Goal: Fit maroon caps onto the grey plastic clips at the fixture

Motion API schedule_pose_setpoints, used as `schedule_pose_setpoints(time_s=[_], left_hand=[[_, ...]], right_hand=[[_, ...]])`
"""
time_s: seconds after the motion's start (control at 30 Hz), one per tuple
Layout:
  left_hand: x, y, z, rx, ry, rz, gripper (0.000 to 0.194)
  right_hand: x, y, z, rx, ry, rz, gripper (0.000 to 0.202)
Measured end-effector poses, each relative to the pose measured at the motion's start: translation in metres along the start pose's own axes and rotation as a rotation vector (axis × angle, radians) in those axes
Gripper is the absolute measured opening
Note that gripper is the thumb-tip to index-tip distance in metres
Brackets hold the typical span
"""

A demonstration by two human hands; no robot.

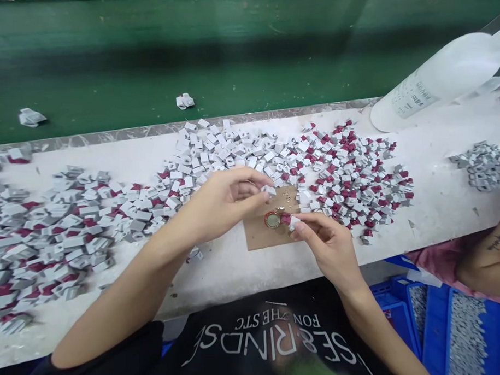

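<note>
My left hand [235, 195] is closed in a pinch on a small light grey piece [268, 190], above the upper left part of a brown cardboard sheet [258, 240]. My right hand [320, 233] pinches a small grey and dark red piece [292, 222] over the sheet's right side. Between the hands, on the cardboard, is a round item [272, 220] with a red and gold rim. Several tiny metallic bits [287, 197] lie near the sheet's top.
Heaps of grey and dark red pieces [68, 225] spread left and behind, with more [352, 180] at right. A white bottle [438, 82] stands back right. A green belt [135, 57] runs behind. Blue bins [437, 331] and another person's arm [485, 256] are at right.
</note>
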State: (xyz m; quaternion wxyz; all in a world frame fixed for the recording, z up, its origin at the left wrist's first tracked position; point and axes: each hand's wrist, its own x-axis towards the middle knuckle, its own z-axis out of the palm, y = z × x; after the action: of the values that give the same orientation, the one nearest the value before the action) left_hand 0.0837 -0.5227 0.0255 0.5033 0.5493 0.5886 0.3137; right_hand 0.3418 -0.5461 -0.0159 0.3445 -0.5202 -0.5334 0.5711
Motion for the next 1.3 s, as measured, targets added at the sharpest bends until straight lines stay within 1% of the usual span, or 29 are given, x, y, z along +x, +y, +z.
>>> schedule_pose_setpoints(time_s=[0.1,0.17,0.2,0.3,0.37,0.57,0.63,0.7,0.77,0.93,1.0,1.03,1.13,1.2,1.3], left_hand=[[-0.016,-0.010,0.007,-0.197,0.030,-0.073,0.015],[-0.023,-0.016,0.010,-0.272,0.053,-0.112,0.015],[-0.026,-0.019,0.011,-0.289,0.047,-0.132,0.014],[-0.030,-0.025,0.011,-0.303,-0.028,-0.192,0.013],[-0.032,-0.029,0.011,-0.312,-0.054,-0.209,0.013],[-0.036,-0.040,0.012,-0.291,-0.011,-0.191,0.015],[-0.037,-0.045,0.013,-0.277,0.027,-0.173,0.016],[-0.039,-0.051,0.016,-0.199,0.100,-0.165,0.017],[-0.042,-0.055,0.020,-0.053,0.161,-0.150,0.017],[-0.048,-0.060,0.027,0.387,0.150,-0.024,0.016],[-0.050,-0.059,0.028,0.475,0.170,-0.009,0.018],[-0.051,-0.059,0.027,0.481,0.177,-0.016,0.019],[-0.050,-0.051,0.025,0.362,0.175,-0.047,0.015],[-0.044,-0.043,0.025,0.173,0.154,-0.052,0.010],[-0.028,-0.028,0.028,-0.160,0.115,-0.036,0.014]], right_hand=[[-0.001,0.006,0.003,-0.024,-0.006,0.005,0.024],[-0.002,0.011,0.004,-0.059,-0.009,-0.002,0.023],[-0.002,0.013,0.005,-0.079,-0.014,-0.007,0.022],[-0.003,0.017,0.007,-0.139,-0.028,-0.024,0.020],[-0.003,0.017,0.007,-0.173,-0.023,-0.046,0.019],[-0.004,0.012,0.007,-0.213,-0.015,-0.097,0.014],[-0.005,0.011,0.006,-0.223,-0.009,-0.106,0.012],[-0.005,0.011,0.005,-0.235,-0.002,-0.114,0.011],[-0.005,0.011,0.005,-0.243,0.002,-0.117,0.012],[-0.004,0.012,0.006,-0.224,0.005,-0.087,0.016],[-0.005,0.011,0.005,-0.217,0.006,-0.074,0.018],[-0.004,0.010,0.004,-0.211,0.011,-0.068,0.018],[-0.003,0.006,0.002,-0.142,0.054,-0.050,0.019],[0.001,0.001,0.001,-0.047,0.085,-0.032,0.020],[0.010,-0.005,0.001,0.103,0.105,-0.031,0.026]])
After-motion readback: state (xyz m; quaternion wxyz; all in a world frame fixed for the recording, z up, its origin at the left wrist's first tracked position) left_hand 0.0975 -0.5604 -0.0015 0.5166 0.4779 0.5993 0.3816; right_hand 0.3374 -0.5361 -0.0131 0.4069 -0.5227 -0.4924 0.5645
